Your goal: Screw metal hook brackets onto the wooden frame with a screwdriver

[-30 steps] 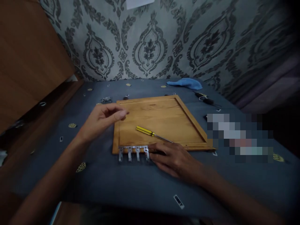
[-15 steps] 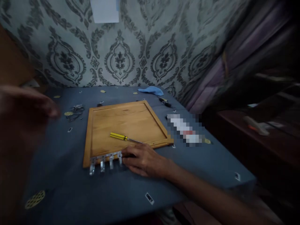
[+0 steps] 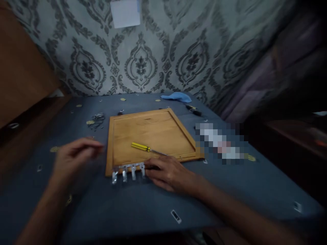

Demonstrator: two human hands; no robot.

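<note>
A framed wooden board (image 3: 150,132) lies flat on the cloth-covered table. Along its near edge runs a metal hook rail (image 3: 133,167), its hooks hanging over the side. My right hand (image 3: 171,175) grips the rail's right end against the board; its fingers cover that part. On the board rests a screwdriver (image 3: 140,146) with a yellow handle, its tip close to my right knuckles. My left hand (image 3: 76,156) is in the air left of the board, slightly blurred. Its fingers are drawn together in a pinch; whatever they may hold is too small to make out.
A pile of small dark metal pieces (image 3: 97,119) lies left of the board. Behind it on the right are a blue cloth (image 3: 176,97) and a dark tool (image 3: 193,110). A pixelated item (image 3: 219,141) sits to the right. A patterned wall (image 3: 140,64) closes the back.
My left hand has come down from the upper left towards the board's left edge. The view has turned left; my right hand stays on the hook rail.
</note>
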